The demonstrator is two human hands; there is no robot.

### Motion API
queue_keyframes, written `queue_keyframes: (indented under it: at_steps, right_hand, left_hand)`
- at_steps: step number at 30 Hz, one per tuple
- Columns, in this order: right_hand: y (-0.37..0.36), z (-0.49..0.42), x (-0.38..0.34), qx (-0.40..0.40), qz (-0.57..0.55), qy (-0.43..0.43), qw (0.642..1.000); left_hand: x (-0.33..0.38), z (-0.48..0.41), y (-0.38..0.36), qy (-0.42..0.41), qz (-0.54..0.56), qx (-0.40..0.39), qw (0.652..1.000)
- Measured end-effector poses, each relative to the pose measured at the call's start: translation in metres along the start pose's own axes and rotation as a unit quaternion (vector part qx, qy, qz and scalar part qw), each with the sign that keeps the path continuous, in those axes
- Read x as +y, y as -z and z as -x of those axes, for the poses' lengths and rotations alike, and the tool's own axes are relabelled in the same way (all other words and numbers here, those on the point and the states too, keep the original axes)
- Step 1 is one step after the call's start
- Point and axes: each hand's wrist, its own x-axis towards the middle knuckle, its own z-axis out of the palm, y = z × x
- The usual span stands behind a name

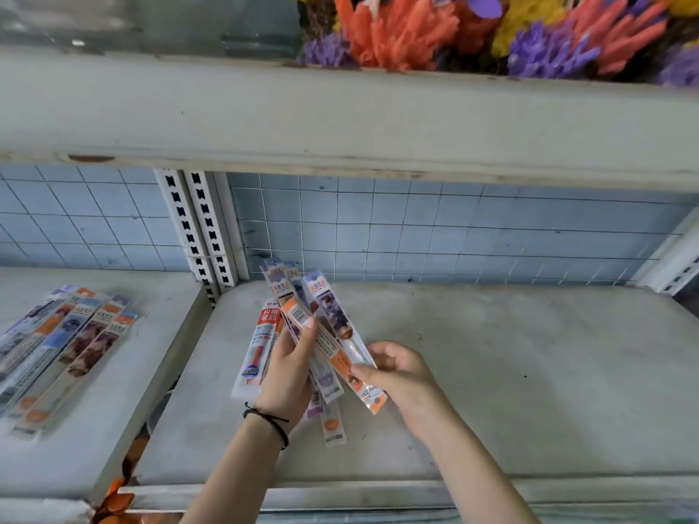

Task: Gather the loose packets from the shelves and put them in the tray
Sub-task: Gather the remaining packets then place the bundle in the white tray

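Packets [302, 296], long and narrow, were fanned out in the person's left hand [289, 376], held above the grey shelf [491, 372] with their top ends pointing towards the back. The left hand was curled round the fan near its middle, the thumb [308, 327] pressed across the front. The fingers lay behind the packets and could not be seen. A red-and-white packet [261, 342] stood at the left edge of the fan.

The right hand [397, 368] pinched the lower part of an orange-edged packet [342, 363] between thumb and forefinger, its other fingers loosely curled beneath. That packet lay across the front of the fan, slanting down to the right, and was touching the others.

A second batch of packets [64, 346] lay flat on the neighbouring shelf [94, 429] to the left, overlapping one another; the frame edge cut off the leftmost ones. Slotted uprights [196, 228] stood at the back between the two shelves.

The lower ends of several held packets were covered by the left palm and wrist, which bore a dark cord bracelet [270, 421]. The print on every packet was too small and blurred to read. Something orange [121, 497] showed in the gap below the shelves, too little of it to identify. Coloured artificial flowers [454, 28] on the upper shelf [340, 119] were cropped by the top edge.
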Motion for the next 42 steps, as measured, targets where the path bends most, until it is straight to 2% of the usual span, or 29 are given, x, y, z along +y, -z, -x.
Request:
queue_keyframes:
  at_steps: [2, 5, 9, 12, 14, 17, 21, 25, 28, 31, 34, 38, 42]
  right_hand:
    - [-0.003, 0.003, 0.003, -0.015, 0.011, -0.025, 1.000]
    - [-0.006, 0.006, 0.006, -0.003, 0.027, -0.039, 0.999]
    - [-0.008, 0.006, 0.003, 0.077, -0.076, -0.015, 0.994]
    - [-0.003, -0.002, -0.003, 0.166, -0.138, 0.020, 0.976]
    - [0.002, -0.010, -0.009, 0.197, -0.161, 0.043, 0.966]
    - [0.013, -0.022, -0.020, 0.186, -0.224, 0.059, 0.955]
    - [0.034, -0.025, -0.036, 0.103, -0.282, 0.045, 0.953]
    - [0.044, -0.021, -0.041, 0.027, -0.195, 0.032, 0.980]
    - [0.040, -0.022, -0.038, -0.023, -0.085, 0.025, 0.996]
    - [0.032, -0.024, -0.034, -0.027, 0.030, 0.031, 0.999]
    - [0.023, -0.026, -0.030, -0.009, 0.099, 0.032, 0.995]
    - [0.017, -0.029, -0.030, 0.060, -0.019, 0.038, 0.997]
    - [0.014, -0.024, -0.030, 0.128, -0.093, 0.038, 0.987]
  left_hand:
    - [0.003, 0.000, 0.003, -0.003, 0.012, 0.004, 1.000]
    - [0.006, -0.001, 0.007, 0.002, 0.089, 0.009, 0.996]
    - [0.010, -0.005, 0.008, 0.004, 0.175, 0.000, 0.985]
    - [0.008, -0.001, 0.004, 0.043, 0.136, -0.026, 0.989]
    - [0.006, 0.003, 0.001, 0.076, 0.078, -0.051, 0.993]
    - [0.007, 0.007, 0.001, 0.123, 0.045, -0.095, 0.987]
    - [0.007, 0.008, 0.005, 0.147, 0.012, -0.141, 0.979]
    - [0.007, 0.008, 0.005, 0.190, 0.038, -0.140, 0.971]
    - [0.007, 0.009, 0.006, 0.237, 0.040, -0.205, 0.949]
    - [0.010, 0.006, 0.007, 0.272, -0.002, -0.240, 0.932]
    - [0.013, 0.010, 0.004, 0.271, -0.034, -0.232, 0.934]
    - [0.009, 0.015, 0.004, 0.228, -0.062, -0.233, 0.943]
    - [0.004, 0.008, 0.005, 0.205, 0.038, -0.171, 0.963]
